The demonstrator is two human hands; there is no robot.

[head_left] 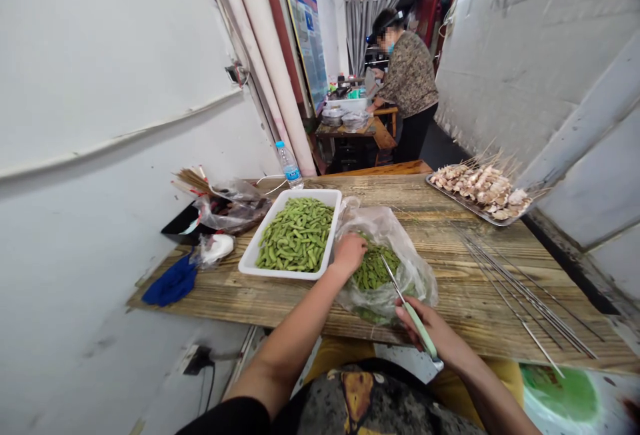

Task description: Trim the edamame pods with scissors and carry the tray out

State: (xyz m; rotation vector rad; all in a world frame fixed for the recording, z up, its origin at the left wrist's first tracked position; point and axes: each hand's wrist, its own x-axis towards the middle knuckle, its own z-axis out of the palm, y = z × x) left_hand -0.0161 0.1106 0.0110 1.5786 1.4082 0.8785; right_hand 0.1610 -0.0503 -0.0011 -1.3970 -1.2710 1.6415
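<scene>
My left hand (349, 252) reaches into a clear plastic bag (410, 268) of green bean pods (374, 270) on the wooden table (450, 242); its fingers are curled down among the pods. My right hand (433, 330) grips a pair of scissors with pale green handles (414, 318), blades pointing up over the bag. Left of the bag stands a white rectangular tray (255, 252) filled with green pods (297, 234).
Several metal skewers (520, 292) lie on the table's right. A metal tray of skewered food (483, 187) sits at the far right corner. A water bottle (289, 164), plastic bags (235, 207) and a blue cloth (171, 283) lie at left. Another person (407, 85) stands at a far table.
</scene>
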